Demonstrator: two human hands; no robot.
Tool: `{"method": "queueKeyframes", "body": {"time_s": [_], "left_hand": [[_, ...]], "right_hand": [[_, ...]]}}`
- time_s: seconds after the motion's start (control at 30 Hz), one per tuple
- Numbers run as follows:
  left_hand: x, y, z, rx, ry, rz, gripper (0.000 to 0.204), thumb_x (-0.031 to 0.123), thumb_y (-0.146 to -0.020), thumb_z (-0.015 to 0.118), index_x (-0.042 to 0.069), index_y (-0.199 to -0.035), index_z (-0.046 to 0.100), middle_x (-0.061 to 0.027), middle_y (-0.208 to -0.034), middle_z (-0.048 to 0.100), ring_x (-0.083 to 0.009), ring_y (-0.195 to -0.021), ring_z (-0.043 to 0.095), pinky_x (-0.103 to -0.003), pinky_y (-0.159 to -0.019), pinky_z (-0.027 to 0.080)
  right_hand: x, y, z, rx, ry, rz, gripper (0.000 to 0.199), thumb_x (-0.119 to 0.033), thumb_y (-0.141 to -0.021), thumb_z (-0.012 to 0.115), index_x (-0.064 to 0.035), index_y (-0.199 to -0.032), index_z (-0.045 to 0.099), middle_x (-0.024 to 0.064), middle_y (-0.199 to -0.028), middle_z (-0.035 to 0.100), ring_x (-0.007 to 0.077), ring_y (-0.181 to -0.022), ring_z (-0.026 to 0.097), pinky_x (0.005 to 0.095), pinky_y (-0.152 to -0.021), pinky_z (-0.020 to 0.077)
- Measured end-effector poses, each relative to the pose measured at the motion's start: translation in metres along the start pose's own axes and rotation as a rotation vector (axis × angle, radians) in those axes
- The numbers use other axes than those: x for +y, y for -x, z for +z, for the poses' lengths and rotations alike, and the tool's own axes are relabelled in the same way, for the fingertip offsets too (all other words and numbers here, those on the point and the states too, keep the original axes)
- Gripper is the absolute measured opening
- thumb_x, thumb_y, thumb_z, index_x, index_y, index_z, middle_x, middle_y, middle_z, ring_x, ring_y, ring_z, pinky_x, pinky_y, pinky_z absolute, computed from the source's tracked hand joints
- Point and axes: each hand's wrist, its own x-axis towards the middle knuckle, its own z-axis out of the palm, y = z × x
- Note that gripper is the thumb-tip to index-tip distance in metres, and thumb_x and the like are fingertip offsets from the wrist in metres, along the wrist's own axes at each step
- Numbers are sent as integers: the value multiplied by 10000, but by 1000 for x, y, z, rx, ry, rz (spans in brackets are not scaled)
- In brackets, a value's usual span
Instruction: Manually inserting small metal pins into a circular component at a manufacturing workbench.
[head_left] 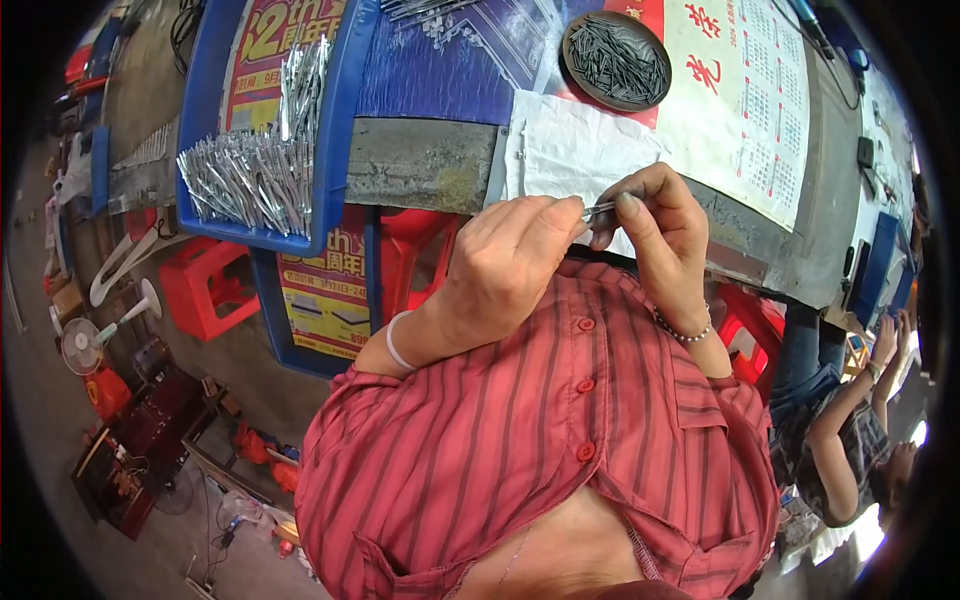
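Close above the table's near edge, my two hands meet at a slim silvery metal piece [598, 209]. My left hand [508, 255] is closed, its thumb and fingertips pinching one end. Thumb and forefinger of my right hand [662, 222] grip the other end; these fingertips look dark and smudged. Most of the piece is hidden by the fingers, so its exact kind does not show. Under and beyond the hands lies a creased white cloth [565, 145]. Past it stands a round brown bowl [574, 82] full of small dark metal pieces [618, 60].
At left, a blue tray [337, 150] holds many slim silvery metal pieces [255, 180]. Another blue tray [375, 285] sits lower, by red stools [200, 285]. More silvery pieces [425, 8] lie at the far edge. Another person [850, 440] works at right.
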Motion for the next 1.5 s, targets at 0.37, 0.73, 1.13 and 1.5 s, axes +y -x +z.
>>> {"method": "queueKeyframes", "body": {"time_s": [0.37, 0.73, 1.13, 1.5], "left_hand": [[6, -3, -4, -52, -37, -41, 278, -37, -708, 719, -3, -959, 604, -135, -783, 624, -285, -666, 626, -345, -573, 503], [-5, -13, -4, -70, -77, -21, 190, 19, -764, 628, -9, -939, 561, -124, -750, 571, -279, -639, 590, -364, -558, 470], [-37, -48, -29, 71, -187, -139, 191, 7, -765, 678, 24, -924, 573, -132, -768, 596, -327, -672, 594, -385, -584, 462], [-15, -38, -10, -90, -195, 65, 204, 36, -743, 676, 26, -922, 577, -98, -743, 579, -250, -639, 582, -352, -560, 438]], "right_hand": [[7, 1, -1, 5, -39, 33, 130, -99, -951, 513, 22, -911, 490, 82, -772, 595, 114, -661, 587, 234, -616, 498], [16, -11, -3, 38, -176, 91, 151, -135, -962, 500, 15, -955, 505, 86, -779, 602, 120, -659, 579, 236, -636, 478], [12, -15, -20, 78, -116, 69, 145, -132, -953, 510, 13, -955, 521, 79, -805, 600, 106, -670, 558, 230, -631, 464], [8, -28, -17, -21, -82, 77, 165, -133, -942, 541, 28, -977, 562, 60, -825, 624, 96, -716, 589, 231, -643, 499]]}}
